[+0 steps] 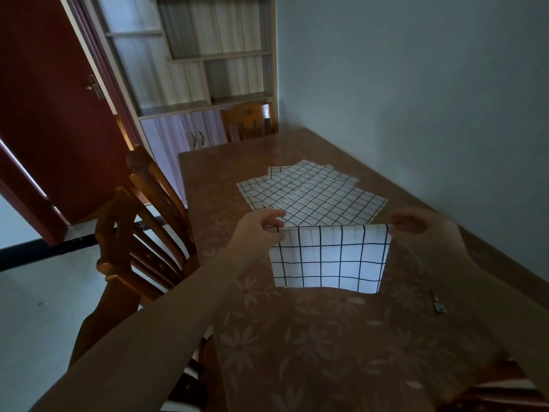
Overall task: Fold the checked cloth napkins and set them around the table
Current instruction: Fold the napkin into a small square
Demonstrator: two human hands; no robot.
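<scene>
Above the near middle of the brown flower-patterned table (pixel 312 352), a white cloth napkin with black checks (pixel 329 257) hangs limp, its top corners pinched by the left hand (pixel 261 226) and, seemingly, the blurred right hand (pixel 407 223). Light and soft, it is best held at the corners. A loose pile of checked napkins (pixel 312 191) lies toward the far edge.
</scene>
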